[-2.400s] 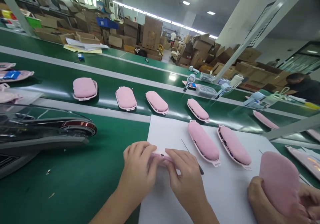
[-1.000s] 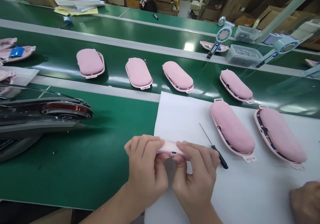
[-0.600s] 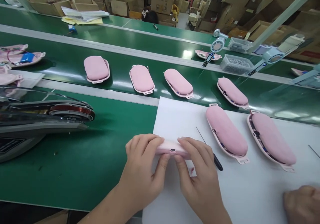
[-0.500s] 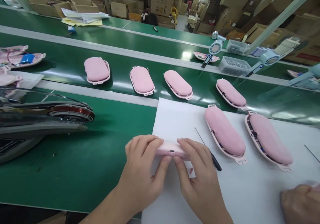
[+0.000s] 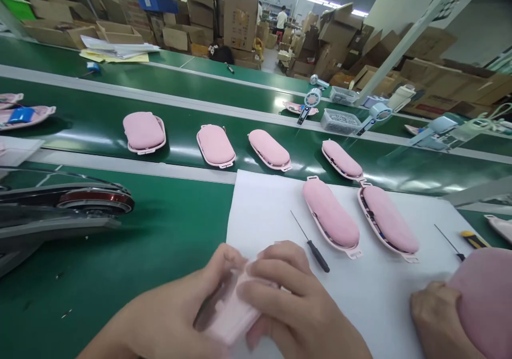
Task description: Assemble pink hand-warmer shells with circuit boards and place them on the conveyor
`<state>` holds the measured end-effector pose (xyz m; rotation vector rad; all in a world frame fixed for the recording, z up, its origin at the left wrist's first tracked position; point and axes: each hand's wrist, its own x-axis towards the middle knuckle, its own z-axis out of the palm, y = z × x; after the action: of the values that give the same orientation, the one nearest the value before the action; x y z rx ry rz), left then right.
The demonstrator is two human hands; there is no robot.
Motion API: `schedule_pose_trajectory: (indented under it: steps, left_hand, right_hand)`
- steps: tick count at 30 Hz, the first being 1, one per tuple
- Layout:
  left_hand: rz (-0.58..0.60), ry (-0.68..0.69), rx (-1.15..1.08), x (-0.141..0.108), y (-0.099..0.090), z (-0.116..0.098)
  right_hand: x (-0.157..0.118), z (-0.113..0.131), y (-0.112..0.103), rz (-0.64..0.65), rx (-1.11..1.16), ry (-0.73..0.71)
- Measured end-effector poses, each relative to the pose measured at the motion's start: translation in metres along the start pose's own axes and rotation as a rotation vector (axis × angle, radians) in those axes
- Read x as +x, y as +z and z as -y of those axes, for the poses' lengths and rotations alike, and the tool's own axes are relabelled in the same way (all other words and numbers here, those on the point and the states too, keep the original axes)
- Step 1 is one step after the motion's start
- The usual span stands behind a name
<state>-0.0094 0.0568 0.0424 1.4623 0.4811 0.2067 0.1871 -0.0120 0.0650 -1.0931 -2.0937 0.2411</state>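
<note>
A pink case (image 5: 236, 316), blurred by motion, is held between both hands low in the middle. My left hand (image 5: 180, 305) wraps round its left side, the thumb partly hidden. Fingers of my right hand (image 5: 288, 289) curl over its top and right side. Beneath them lies a white sheet (image 5: 256, 204). A black-handled screwdriver (image 5: 318, 255) rests on the sheet just right of my right hand. Farther right sit two pink cases, one (image 5: 332, 215) beside the other (image 5: 388, 220), with dark parts showing along their edges.
Several pink cases, such as this one (image 5: 216, 145), line the green conveyor (image 5: 180, 135). Another person's hand (image 5: 440, 316) holds a pink case (image 5: 486, 295) at right. A machine with a copper-coloured coil (image 5: 96, 201) stands at left; a yellow cutter (image 5: 474, 239) lies at right.
The view has tilted up and shifted right. The held case has turned from level to slanted and come lower, and my hands have changed their hold. The other person's pink case now shows more.
</note>
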Motion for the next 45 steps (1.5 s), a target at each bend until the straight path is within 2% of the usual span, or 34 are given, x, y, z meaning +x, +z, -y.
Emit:
schedule_pose_trajectory:
  steps: [1, 2, 3, 5, 7, 8, 10, 11, 13, 14, 16, 21, 24, 32, 37, 41, 45]
  left_hand:
    - [0.045, 0.005, -0.157, 0.000, 0.002, 0.008]
    - [0.021, 0.002, -0.292, 0.000, 0.005, 0.016]
    - [-0.041, -0.013, -0.411, -0.001, 0.008, 0.023]
    - [-0.245, -0.041, -0.572, -0.001, 0.014, 0.032]
    - [-0.402, -0.066, -0.647, -0.002, 0.019, 0.032]
    - [-0.458, -0.075, -0.658, -0.002, 0.021, 0.029]
    - [-0.530, -0.076, -0.663, 0.000, 0.025, 0.022]
    - [-0.543, -0.072, -0.660, 0.001, 0.027, 0.019]
    - [-0.543, -0.055, -0.650, 0.002, 0.031, 0.014]
    - [-0.542, -0.043, -0.641, 0.003, 0.033, 0.013]
    - [-0.546, -0.026, -0.620, 0.003, 0.036, 0.013]
    - [-0.546, 0.000, -0.598, 0.001, 0.042, 0.011]
    - [-0.566, -0.035, -0.586, -0.003, 0.047, 0.006]
    - [-0.471, -0.156, -0.558, -0.026, 0.059, 0.010]
    - [-0.445, -0.171, -0.540, -0.038, 0.069, 0.014]
    - [-0.461, -0.215, -0.482, -0.042, 0.074, 0.011]
    - [-0.553, -0.241, -0.396, -0.038, 0.077, 0.004]
  right_hand:
    - [-0.002, 0.001, 0.001, -0.048, -0.020, 0.000]
    - [-0.008, -0.001, 0.003, -0.119, -0.076, 0.045]
    - [-0.017, -0.006, 0.006, -0.203, -0.160, 0.133]
    - [-0.042, -0.019, 0.013, -0.348, -0.356, 0.409]
    - [-0.065, -0.031, 0.021, -0.407, -0.469, 0.684]
    - [-0.074, -0.033, 0.025, -0.408, -0.432, 0.781]
    - [-0.079, -0.025, 0.032, -0.324, -0.172, 0.852]
    - [-0.077, -0.017, 0.034, -0.246, 0.005, 0.829]
    - [-0.064, 0.003, 0.037, -0.107, 0.272, 0.689]
    - [-0.056, 0.012, 0.039, -0.079, 0.327, 0.616]
    - [-0.042, 0.025, 0.040, -0.102, 0.340, 0.541]
    - [-0.032, 0.030, 0.037, -0.125, 0.382, 0.571]
    - [-0.034, 0.031, 0.032, -0.127, 0.462, 0.578]
    - [-0.053, 0.047, 0.028, 0.037, 0.673, 0.704]
    - [-0.062, 0.059, 0.032, 0.098, 0.694, 0.694]
    - [-0.062, 0.063, 0.033, 0.045, 0.684, 0.652]
    - [-0.058, 0.065, 0.040, -0.064, 0.583, 0.604]
